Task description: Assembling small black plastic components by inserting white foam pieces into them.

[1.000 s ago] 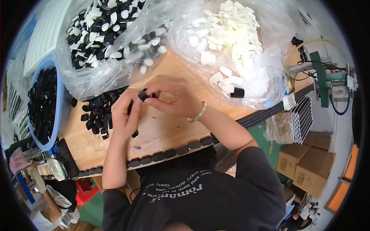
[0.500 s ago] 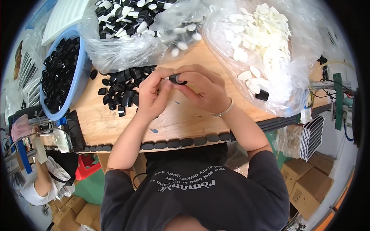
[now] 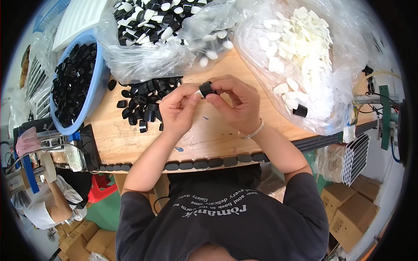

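One small black cap, seemingly with a white insert at its left end, is pinched between the fingertips of the left hand and right hand, just above the wooden bench. Light, rigid and probably smooth plastic; best gripped across its rim. Loose black caps lie left of the hands; a bag of white inserts sits to the right.

Blue tub of black caps, cardboard boxes, perhaps a co-worker.
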`<state>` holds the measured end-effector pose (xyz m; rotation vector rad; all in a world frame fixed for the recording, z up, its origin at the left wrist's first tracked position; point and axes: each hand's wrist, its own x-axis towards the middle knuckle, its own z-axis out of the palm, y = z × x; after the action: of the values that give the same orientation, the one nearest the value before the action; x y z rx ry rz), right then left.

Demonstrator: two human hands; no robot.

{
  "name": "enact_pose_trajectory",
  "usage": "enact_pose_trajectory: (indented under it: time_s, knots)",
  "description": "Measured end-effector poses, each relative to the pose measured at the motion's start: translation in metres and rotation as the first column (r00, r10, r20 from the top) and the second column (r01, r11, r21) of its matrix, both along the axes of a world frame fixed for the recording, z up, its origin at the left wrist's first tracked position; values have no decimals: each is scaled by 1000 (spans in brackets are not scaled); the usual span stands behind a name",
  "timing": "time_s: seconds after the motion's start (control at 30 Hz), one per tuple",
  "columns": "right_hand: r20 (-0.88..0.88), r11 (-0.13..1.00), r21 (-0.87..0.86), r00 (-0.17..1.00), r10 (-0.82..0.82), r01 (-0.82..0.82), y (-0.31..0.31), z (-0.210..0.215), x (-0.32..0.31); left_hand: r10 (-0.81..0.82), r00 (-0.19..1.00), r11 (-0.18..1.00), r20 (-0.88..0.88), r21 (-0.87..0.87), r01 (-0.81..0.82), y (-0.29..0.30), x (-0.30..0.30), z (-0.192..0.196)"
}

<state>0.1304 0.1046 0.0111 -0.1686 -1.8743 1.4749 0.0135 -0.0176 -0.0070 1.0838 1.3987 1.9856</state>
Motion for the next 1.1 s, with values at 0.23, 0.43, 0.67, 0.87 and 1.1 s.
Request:
enact_pose_trajectory:
  time_s: [0.23,0.43,0.67,0.87,1.1]
  knots:
    - [-113,894,432,990,-79,120,6,9,-2,1,998,1000,-70,-2,-1,8,1,5]
    - [-89,889,443,992,-87,117,7,7,-3,68,940,996,-334,-26,-82,10,-7,-1]
    - [-50,938,323,992,-117,127,-3,8,1,78,913,995,-400,86,-47,11,-8,-3]
    - [-53,953,283,993,-101,112,-1,8,2,31,977,997,-210,79,-15,9,-4,-5]
    - [-51,893,446,998,-34,53,9,12,1,50,866,999,-498,19,-47,11,-17,6]
